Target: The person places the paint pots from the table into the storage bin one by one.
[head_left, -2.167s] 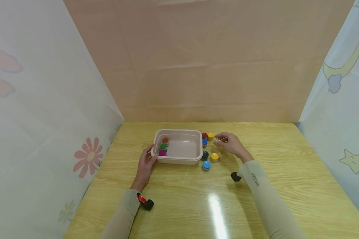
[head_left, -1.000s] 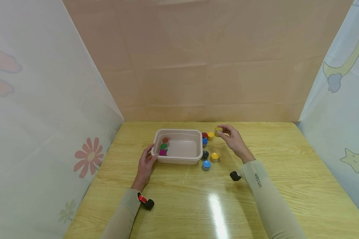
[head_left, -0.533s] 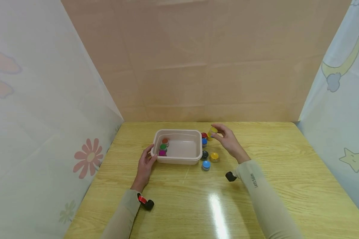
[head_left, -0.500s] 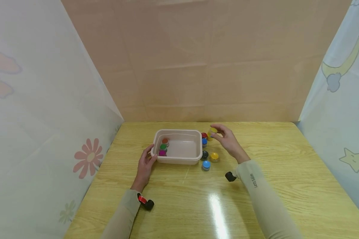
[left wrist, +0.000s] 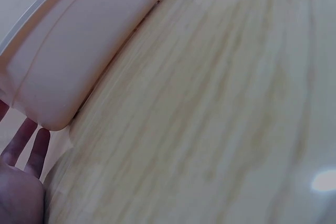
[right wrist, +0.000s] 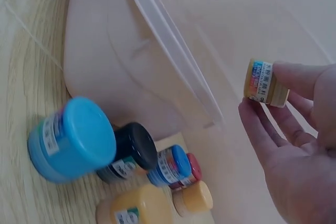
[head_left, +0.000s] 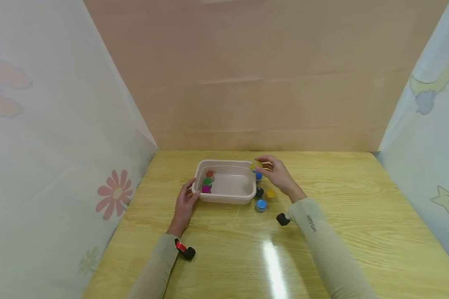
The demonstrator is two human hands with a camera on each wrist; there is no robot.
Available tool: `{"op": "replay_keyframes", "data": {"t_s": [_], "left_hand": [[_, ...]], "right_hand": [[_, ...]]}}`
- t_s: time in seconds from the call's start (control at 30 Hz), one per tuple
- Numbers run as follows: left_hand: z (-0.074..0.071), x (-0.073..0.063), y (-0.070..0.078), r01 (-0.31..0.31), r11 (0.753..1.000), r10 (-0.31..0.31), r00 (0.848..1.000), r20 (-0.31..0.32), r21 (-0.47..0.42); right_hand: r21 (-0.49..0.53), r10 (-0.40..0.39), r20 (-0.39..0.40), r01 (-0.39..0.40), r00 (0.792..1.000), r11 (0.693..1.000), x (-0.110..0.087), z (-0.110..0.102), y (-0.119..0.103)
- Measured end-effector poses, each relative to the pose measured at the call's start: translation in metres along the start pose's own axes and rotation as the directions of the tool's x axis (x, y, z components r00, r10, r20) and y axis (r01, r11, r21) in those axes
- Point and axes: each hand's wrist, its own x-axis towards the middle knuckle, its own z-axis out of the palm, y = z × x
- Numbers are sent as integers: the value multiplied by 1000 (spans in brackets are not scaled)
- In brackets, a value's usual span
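My right hand (head_left: pixel 278 175) pinches a small paint jar (right wrist: pixel 261 83) with a yellow lid between thumb and fingers. The jar is up beside the right rim of a pale pink plastic tub (head_left: pixel 226 199), above the table. My left hand (head_left: pixel 184 204) holds the tub's near left corner, thumb at the front and fingers along the end. Inside the tub's left end stand an orange-lidded jar (head_left: pixel 210 175), a green-lidded jar (head_left: pixel 207 182) and a magenta-lidded jar (head_left: pixel 206 189).
Right of the tub stand a light blue jar (head_left: pixel 261 205), a black-lidded jar (head_left: pixel 260 192), a yellow-orange jar (head_left: pixel 271 195) and a darker blue jar (head_left: pixel 259 177). A red-lidded jar (right wrist: pixel 194 167) and a small yellow jar (right wrist: pixel 194 198) show in the right wrist view.
The right hand has lifted the yellow-lidded paint jar off the table and moved it left to the tub's right rim. The left hand stays at the tub's corner.
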Motion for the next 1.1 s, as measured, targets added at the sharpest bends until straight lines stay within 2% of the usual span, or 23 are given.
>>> {"op": "replay_keyframes", "data": {"t_s": [0.23, 0.47, 0.67, 0.9, 1.1], "left_hand": [[-4, 0, 1, -10, 1000, 10, 1000, -6, -24], [1, 2, -4, 2, 998, -1, 1000, 11, -56], [2, 1, -6, -7, 999, 8, 1000, 13, -53], [0, 2, -6, -9, 999, 10, 1000, 12, -45], [-1, 2, -5, -1, 999, 1, 1000, 15, -37]], "right_hand": [[-83, -11, 18, 13, 1000, 997, 12, 22, -5], [-44, 23, 49, -21, 999, 999, 23, 44, -4], [-108, 46, 61, -39, 997, 993, 35, 66, -4], [-113, 129, 42, -124, 991, 986, 49, 93, -9], [-108, 164, 45, -159, 985, 981, 56, 109, -5]]}}
